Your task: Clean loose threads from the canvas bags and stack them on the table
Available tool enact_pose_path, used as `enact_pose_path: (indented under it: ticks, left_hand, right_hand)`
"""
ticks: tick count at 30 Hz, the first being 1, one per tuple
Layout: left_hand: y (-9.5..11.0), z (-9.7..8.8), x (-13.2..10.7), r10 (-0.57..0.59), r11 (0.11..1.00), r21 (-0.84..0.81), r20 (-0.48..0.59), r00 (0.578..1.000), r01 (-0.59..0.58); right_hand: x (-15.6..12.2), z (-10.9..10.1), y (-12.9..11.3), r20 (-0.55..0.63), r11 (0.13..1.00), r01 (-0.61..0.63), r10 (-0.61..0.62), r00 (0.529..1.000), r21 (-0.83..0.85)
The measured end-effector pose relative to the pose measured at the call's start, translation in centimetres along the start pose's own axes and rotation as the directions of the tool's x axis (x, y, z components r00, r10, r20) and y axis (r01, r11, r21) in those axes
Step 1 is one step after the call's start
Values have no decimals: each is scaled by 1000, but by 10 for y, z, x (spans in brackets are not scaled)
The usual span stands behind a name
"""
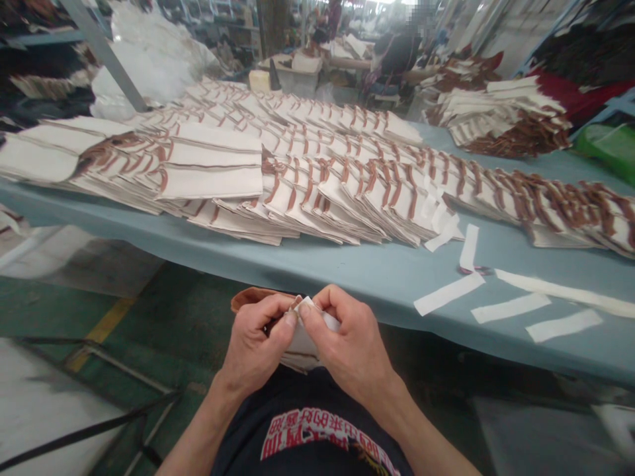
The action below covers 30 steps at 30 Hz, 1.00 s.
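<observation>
Close to my body, my left hand [258, 340] pinches the edge of a folded brown-and-cream piece [247, 297] that looks like leather or cloth. My right hand [352, 337] is closed around a white strip [331, 322], its thumb pressing the strip against that same edge. Both thumbs nearly meet at this spot. The cream underside of the piece hangs below the hands, and much of it is hidden behind the fingers. More white strips [449, 294] lie on the blue-grey tabletop [347, 277] at the right.
Overlapping rows of similar cream-and-brown pieces [297, 178] cover much of the table. A long cream band [560, 291] lies at the right. Another pile [506, 116] stands at the back right, beside a green bag [608, 149]. A metal frame [143, 390] stands at lower left.
</observation>
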<state>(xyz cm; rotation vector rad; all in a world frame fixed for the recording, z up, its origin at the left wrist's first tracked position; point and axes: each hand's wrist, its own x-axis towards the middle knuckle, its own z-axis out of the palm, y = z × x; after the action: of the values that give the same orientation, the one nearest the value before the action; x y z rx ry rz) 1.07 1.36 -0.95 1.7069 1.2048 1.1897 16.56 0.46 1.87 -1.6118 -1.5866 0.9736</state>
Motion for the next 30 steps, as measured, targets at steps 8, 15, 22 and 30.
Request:
enact_pose_path:
  ticks: [8,15,22,30]
  left_hand:
    - [0,1,-5,-15,999,38,37,999,14]
    - [-1,6,-5,-56,998,37,-21,998,56]
    - [3,8,-10,-66,998,8,-130,989,68]
    - [10,7,-14,-58,997,36,-189,980,66]
  right_hand:
    - [0,-1,3,1,1000,-7,7,1000,21]
    - [2,0,10,43,995,6,-10,999,96]
    - [0,3,9,21,994,87,-89,996,73]
    - [-2,1,7,65,987,99,-108,992,125]
